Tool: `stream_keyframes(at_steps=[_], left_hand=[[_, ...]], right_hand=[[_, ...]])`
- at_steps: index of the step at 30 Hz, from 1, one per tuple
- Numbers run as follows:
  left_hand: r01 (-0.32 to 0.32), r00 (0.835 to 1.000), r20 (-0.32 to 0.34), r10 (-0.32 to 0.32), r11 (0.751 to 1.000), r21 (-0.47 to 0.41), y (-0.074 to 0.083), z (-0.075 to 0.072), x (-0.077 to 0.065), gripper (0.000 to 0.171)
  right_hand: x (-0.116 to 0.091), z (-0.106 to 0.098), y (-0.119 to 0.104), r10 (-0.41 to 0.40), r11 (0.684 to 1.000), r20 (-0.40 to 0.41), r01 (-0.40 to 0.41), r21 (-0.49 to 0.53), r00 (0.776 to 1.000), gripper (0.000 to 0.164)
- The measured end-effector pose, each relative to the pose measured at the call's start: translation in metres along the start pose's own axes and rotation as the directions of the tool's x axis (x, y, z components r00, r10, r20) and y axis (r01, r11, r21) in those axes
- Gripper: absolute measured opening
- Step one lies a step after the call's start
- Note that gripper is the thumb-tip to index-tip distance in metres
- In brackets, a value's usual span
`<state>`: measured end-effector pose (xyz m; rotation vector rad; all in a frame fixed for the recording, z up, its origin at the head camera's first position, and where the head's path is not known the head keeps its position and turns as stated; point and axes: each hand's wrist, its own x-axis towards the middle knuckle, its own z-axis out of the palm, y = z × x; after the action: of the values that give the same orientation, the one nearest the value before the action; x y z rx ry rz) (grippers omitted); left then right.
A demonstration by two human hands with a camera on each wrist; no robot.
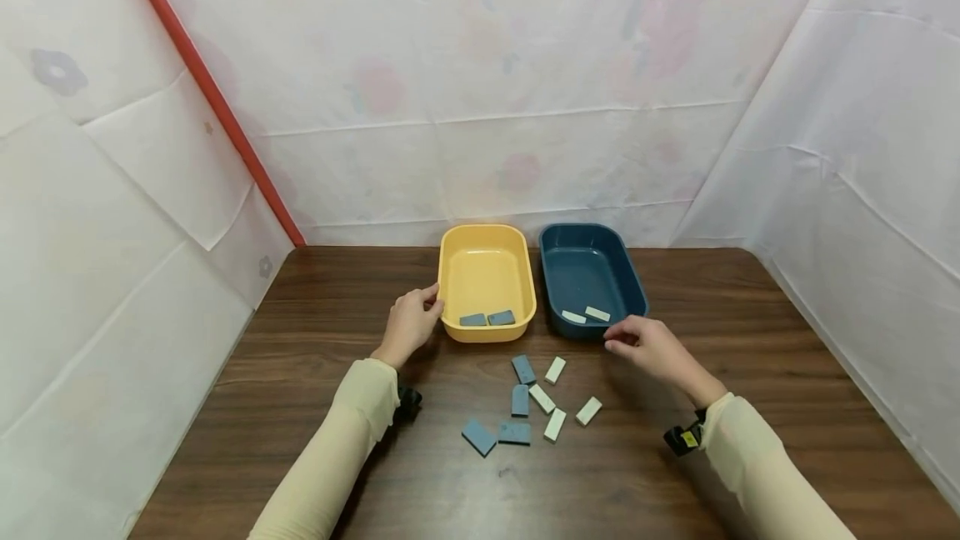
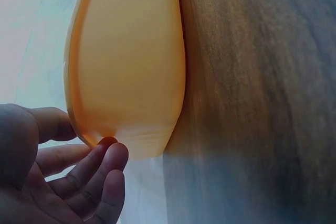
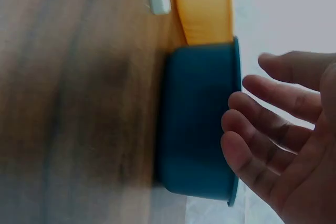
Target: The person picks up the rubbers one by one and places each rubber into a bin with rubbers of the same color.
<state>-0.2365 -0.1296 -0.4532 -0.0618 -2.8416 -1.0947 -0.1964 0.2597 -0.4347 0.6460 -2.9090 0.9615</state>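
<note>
My left hand (image 1: 411, 322) is at the left side of a yellow tray (image 1: 487, 335), its thumb and fingers pinching the rim in the left wrist view. Two grey-blue tiles (image 1: 501, 318) lie at that tray's near end. At the near right corner of a dark blue tray (image 1: 636, 307) is my right hand (image 1: 651, 346), with loosely bent fingers and nothing held between them. The right wrist view shows its fingertips (image 3: 236, 148) close beside the blue tray's rim. Inside the blue tray are two white blocks (image 1: 597, 313).
Several grey-blue tiles (image 1: 514, 433) and several white blocks (image 1: 588, 411) lie scattered on the dark wood table (image 1: 600, 490) in front of the trays. White patterned sheets (image 1: 465, 107) hang behind and on both sides. A red strip (image 1: 217, 102) runs down the left corner.
</note>
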Motion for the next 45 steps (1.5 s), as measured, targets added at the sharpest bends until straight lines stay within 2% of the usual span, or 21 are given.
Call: stream_keyframes(at_steps=[7,14,20,27,36,45], left_hand=[[-0.007,1.0,0.004,0.007,1.0,-0.008,0.0,0.001,0.001,0.044],[0.002,1.0,0.006,-0.002,1.0,-0.022,-0.003,0.002,0.001,0.044],[0.012,1.0,0.01,-0.011,0.999,-0.031,-0.006,0.003,0.001,0.044],[0.012,1.0,0.015,-0.012,1.0,-0.029,-0.006,0.004,0.001,0.045],[0.009,1.0,0.016,-0.008,1.0,-0.03,-0.006,0.004,0.001,0.045],[0.011,1.0,0.022,-0.01,1.0,-0.015,-0.004,0.003,0.002,0.045]], right_hand=[[-0.011,0.009,-0.003,-0.087,0.996,0.129,0.085,0.017,0.988,0.018],[-0.016,0.018,-0.009,-0.166,0.984,0.237,0.177,-0.027,0.957,0.02],[-0.021,0.029,-0.012,-0.164,0.976,0.315,0.199,-0.085,0.935,0.023],[-0.026,0.039,-0.014,-0.161,0.971,0.335,0.21,-0.114,0.928,0.025],[-0.031,0.043,-0.019,-0.155,0.966,0.335,0.214,-0.148,0.929,0.026],[-0.032,0.047,-0.02,-0.233,0.953,0.303,0.279,-0.118,0.924,0.027]])
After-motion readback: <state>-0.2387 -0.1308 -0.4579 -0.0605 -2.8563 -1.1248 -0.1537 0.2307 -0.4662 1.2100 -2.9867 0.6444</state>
